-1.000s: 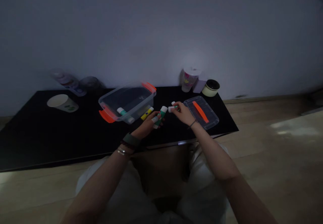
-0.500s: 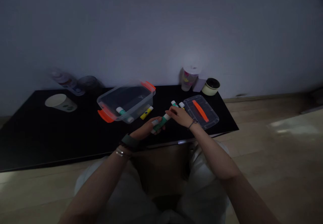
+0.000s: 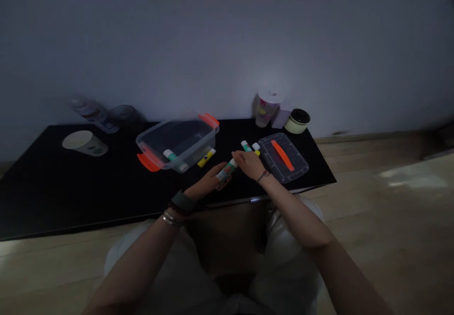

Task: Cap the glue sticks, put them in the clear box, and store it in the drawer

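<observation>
My left hand (image 3: 212, 178) is closed around the body of a green glue stick (image 3: 224, 172) with a printed label, tilted up to the right. The fingers of my right hand (image 3: 248, 162) are closed at the white cap end of that same stick, hiding most of the cap. Just beyond my right hand lie another green glue stick with a white cap (image 3: 245, 145) and a yellow stick with a white cap (image 3: 256, 147), both partly covered. A separate yellow glue stick (image 3: 206, 158) rests beside the clear plastic box (image 3: 202, 145). One green-and-white glue stick (image 3: 170, 155) shows at the box's near left corner.
The box has orange latches (image 3: 148, 162). To the right lies its clear lid (image 3: 300, 167) with an orange handle (image 3: 283, 155). Along the wall stand a lidded cup (image 3: 266, 111), a cream round tin (image 3: 297, 122) and a blurred bottle (image 3: 94, 115). A paper cup (image 3: 85, 144) lies at left on the black table (image 3: 106, 192).
The held glue stick has turned in my hands, so its printed label now faces up. My right hand has rolled at the wrist, with its back more toward me.
</observation>
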`<state>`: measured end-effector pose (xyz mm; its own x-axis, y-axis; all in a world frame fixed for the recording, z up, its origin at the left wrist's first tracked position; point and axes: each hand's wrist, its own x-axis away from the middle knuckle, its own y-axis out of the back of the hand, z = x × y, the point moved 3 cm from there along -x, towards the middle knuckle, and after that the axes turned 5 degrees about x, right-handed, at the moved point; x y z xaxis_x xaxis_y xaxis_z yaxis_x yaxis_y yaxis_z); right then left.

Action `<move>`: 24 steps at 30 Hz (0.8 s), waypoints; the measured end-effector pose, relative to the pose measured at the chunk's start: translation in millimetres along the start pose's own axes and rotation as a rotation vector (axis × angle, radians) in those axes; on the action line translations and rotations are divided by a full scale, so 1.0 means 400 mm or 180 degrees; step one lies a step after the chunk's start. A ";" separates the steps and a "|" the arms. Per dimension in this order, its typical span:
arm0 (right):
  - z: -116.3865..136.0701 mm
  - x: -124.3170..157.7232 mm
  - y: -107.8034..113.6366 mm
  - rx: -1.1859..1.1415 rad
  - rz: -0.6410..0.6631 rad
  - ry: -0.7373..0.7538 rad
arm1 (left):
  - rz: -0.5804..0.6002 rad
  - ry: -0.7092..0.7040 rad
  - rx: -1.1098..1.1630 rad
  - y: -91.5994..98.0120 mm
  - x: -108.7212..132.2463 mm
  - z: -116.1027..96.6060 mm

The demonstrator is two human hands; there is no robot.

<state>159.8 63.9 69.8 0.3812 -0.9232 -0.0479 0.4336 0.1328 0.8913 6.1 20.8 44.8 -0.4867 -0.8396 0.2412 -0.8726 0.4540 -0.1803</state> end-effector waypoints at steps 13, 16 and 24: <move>0.041 -0.023 0.000 0.0494 0.0076 -0.0266 | -0.1206 -0.0549 -0.2664 0.016 0.014 -0.020; 0.048 -0.019 -0.001 0.0448 0.0123 -0.0448 | -0.1135 -0.0545 -0.2529 0.018 0.015 -0.021; 0.034 0.008 0.047 -0.0655 -0.0110 0.0465 | 0.0357 0.0140 0.0336 -0.003 0.024 -0.029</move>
<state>158.0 58.5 92.5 0.4707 -0.8686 -0.1548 0.5998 0.1863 0.7782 1.9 15.6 58.4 -0.5842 -0.7705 0.2550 -0.8045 0.5084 -0.3071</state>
